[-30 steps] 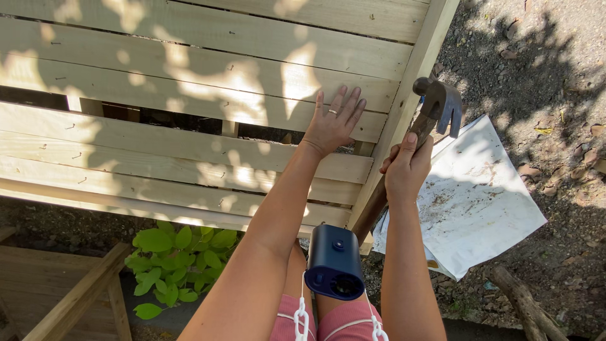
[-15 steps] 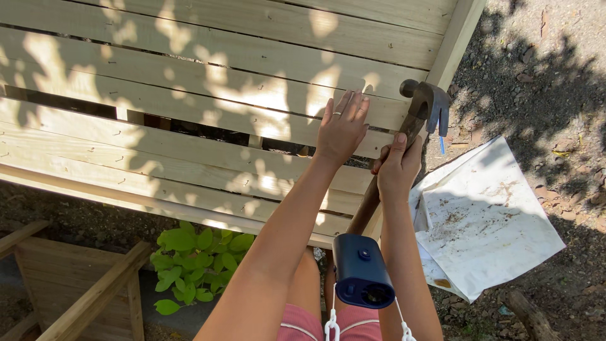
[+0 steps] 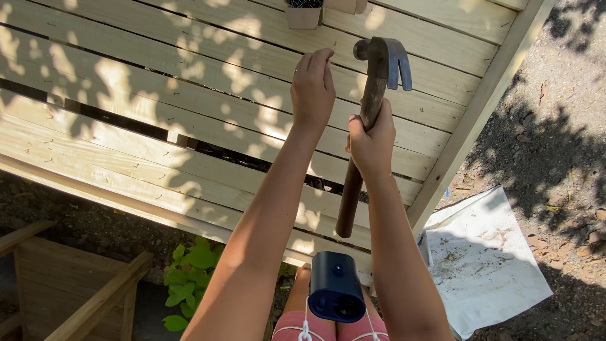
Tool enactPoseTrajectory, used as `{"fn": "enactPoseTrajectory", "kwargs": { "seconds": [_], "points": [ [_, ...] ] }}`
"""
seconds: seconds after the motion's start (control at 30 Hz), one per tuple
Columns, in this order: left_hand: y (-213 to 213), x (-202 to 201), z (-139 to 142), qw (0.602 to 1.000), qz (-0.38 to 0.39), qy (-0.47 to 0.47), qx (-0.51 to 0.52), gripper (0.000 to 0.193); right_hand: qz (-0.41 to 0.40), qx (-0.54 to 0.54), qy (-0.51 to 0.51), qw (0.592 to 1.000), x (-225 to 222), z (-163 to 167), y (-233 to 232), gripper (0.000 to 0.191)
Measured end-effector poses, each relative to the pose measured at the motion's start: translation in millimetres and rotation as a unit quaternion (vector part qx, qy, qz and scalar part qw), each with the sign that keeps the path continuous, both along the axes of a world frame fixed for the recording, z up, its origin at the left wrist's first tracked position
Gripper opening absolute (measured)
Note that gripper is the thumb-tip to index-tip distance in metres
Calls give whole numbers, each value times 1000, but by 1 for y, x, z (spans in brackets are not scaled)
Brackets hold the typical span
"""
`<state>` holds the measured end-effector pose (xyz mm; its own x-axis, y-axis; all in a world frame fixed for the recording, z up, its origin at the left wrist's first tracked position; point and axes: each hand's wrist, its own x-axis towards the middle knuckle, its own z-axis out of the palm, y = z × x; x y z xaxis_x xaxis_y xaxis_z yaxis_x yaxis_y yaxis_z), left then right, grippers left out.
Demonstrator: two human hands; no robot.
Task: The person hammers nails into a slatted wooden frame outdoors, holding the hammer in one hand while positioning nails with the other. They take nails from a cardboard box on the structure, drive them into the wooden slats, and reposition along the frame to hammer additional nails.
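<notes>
Slatted wood panel (image 3: 189, 95) behind; right hand (image 3: 372, 142) fisted round hammer (image 3: 369, 107).

Can't really see what the left hand (image 3: 312, 88) is pinching against the slats (image 3: 189, 107), the fingertips curl over it and it's too tiny anyway. The right hand (image 3: 372, 142) covers the middle of the hammer (image 3: 372, 82) handle. The small box (image 3: 303, 14) up top is chopped off by the frame edge, same for the white sheet (image 3: 486, 265) at the bottom. Both arms hide parts of the boards behind them.
</notes>
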<state>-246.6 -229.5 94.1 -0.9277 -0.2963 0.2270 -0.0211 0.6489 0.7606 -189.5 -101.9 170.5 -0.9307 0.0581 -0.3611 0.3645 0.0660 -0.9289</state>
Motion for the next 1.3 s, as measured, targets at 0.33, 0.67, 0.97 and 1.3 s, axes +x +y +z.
{"fn": "enactPoseTrajectory", "kwargs": {
  "seconds": [0.33, 0.67, 0.97, 1.3],
  "points": [
    [-79, -167, -47, 997, -19, -62, -44, 13, 0, -4, -23, 1000, -90, -6, -56, 21],
    [-57, -240, -92, 883, 203, -321, 276, 37, -18, -14, -47, 999, -117, -53, -35, 22],
    [-67, -236, -87, 956, -16, -197, -216, 17, -49, -46, -83, 994, -99, -43, -16, 24],
    [-43, -146, -40, 996, -13, 24, 85, 9, -52, -37, -45, 997, -56, -19, 15, 22]
  ]
}}
